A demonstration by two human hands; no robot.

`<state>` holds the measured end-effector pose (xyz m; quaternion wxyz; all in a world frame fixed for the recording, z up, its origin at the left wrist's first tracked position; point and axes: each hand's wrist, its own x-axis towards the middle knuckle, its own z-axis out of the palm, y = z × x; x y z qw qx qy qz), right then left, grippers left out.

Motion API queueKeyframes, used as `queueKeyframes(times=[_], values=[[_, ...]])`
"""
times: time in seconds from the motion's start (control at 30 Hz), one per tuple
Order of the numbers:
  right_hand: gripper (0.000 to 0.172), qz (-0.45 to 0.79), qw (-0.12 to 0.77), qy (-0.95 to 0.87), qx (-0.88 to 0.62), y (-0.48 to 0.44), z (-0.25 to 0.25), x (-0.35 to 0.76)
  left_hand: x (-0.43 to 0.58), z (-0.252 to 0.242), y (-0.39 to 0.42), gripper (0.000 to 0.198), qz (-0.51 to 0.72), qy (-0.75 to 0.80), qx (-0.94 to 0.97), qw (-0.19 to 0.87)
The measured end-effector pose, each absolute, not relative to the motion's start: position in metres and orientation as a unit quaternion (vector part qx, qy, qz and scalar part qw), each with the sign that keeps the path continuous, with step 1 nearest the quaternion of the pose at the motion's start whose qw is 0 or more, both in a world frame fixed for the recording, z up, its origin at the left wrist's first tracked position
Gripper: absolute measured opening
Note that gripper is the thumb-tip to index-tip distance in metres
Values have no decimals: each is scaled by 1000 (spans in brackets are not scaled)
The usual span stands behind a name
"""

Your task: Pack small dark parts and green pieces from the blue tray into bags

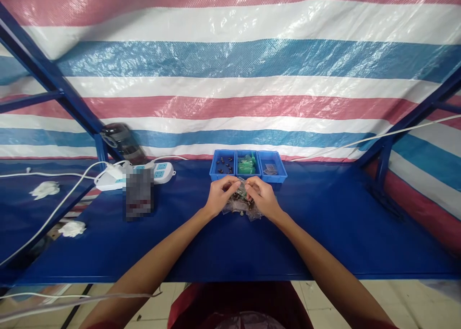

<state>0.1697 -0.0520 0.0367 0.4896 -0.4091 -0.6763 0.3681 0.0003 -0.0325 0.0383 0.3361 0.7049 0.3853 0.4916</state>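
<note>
My left hand (217,195) and my right hand (265,198) are close together over the middle of the blue table. The thumb and fingers of each are pinched together on a small clear plastic bag (242,187) between them. Under and around my fingers lies a heap of clear plastic bags (239,205) with small parts, partly covered by my hands. Just beyond stand three blue bins side by side. Small dark brass-coloured pieces lie in the left bin (212,167), green packets (247,164) fill the middle one, and a few flat greyish pieces (270,169) are in the right bin (280,178).
A white power strip (164,172) with cables and a blurred dark object (139,194) occupy the table's left side. Behind them a dark bottle-like container (124,141) leans by the frame. Crumpled white tissues (72,228) lie further left. Blue metal posts (383,161) and a striped sheet (230,86) enclose the table.
</note>
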Motion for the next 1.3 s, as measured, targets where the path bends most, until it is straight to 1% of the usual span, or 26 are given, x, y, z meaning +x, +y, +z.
queueKeyframes(times=[0.1,0.2,0.27,0.37,0.47,0.57,0.6,0.67,0.73,0.8,0.9,0.97,1.0,1.07,1.13,1.2,1.3], values=[[21,345,462,-702,-417,-52,37,168,0,39,-32,28,487,396,707,326],[22,385,464,-679,-418,-53,37,167,0,41,-32,26,479,400,703,342],[22,418,484,-646,-417,-52,36,167,1,41,-33,25,468,396,701,365],[24,445,523,-594,-418,-48,35,169,2,42,-34,36,455,389,702,385],[25,484,575,-516,-411,-42,35,174,2,42,-33,42,474,389,693,380],[23,515,636,-390,-422,-37,36,181,1,41,-31,40,499,402,671,373],[26,522,648,-352,-429,-35,37,184,0,40,-30,38,503,407,666,371],[38,530,662,-304,-435,-33,38,188,0,38,-29,33,505,415,662,367],[43,525,667,-301,-436,-32,38,190,-1,37,-27,30,506,419,663,360],[38,498,658,-341,-449,-31,37,190,-2,36,-26,27,504,423,668,349],[22,411,596,-479,-496,-32,33,188,-3,37,-25,23,491,426,685,330],[16,315,522,-596,-522,-33,30,186,-4,39,-24,23,478,424,701,317],[16,264,478,-647,-533,-34,28,186,-5,39,-24,23,473,423,707,311],[23,182,390,-718,-547,-35,26,185,-5,40,-25,23,467,423,717,299],[33,141,318,-759,-551,-36,24,185,-6,41,-25,23,465,424,721,290],[41,121,273,-782,-547,-37,23,184,-5,41,-25,23,465,425,723,284],[43,105,235,-800,-543,-36,23,184,-5,41,-25,23,464,425,726,278]])
